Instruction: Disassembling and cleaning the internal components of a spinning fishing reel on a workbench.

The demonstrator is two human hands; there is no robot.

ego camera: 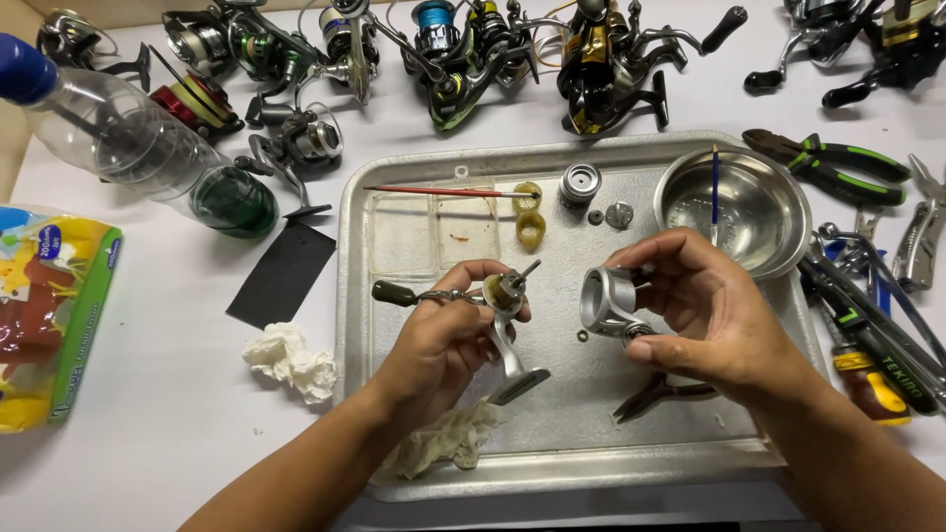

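Landmark: metal tray (394, 433), centre of a white table (148, 424).

- Far left of tray: coloured packet (44, 315); clear bottle (128, 138) with blue cap, lying on its side, dark green liquid at its base.
- Just left of tray: black square sheet (284, 271); crumpled tissue (291, 360).
- Behind tray: row of fishing reels (453, 49), along the table's far edge.
- On tray, rear left: red-handled brush (434, 191); two yellowish rings (529, 215); spool (580, 184).
- Above tray, centre-left: left hand (443, 340), fingers closed around a reel body (505, 296), its shaft pointing up and to the right, crank handle (394, 293) sticking out leftward.
- On tray, front: stained rag (448, 438), under the left wrist.
- Above tray, centre-right: right hand (705, 310), fingers gripping a silver rotor (606, 300), close to the reel body but apart from it.
- On tray, beneath right hand: pliers (655, 396).
- On tray, rear right: steel bowl (778, 222), blue-handled brush (715, 187) leaning in it.
- Right of tray: green-handled pliers (838, 163); assorted screwdrivers and tools (877, 335).
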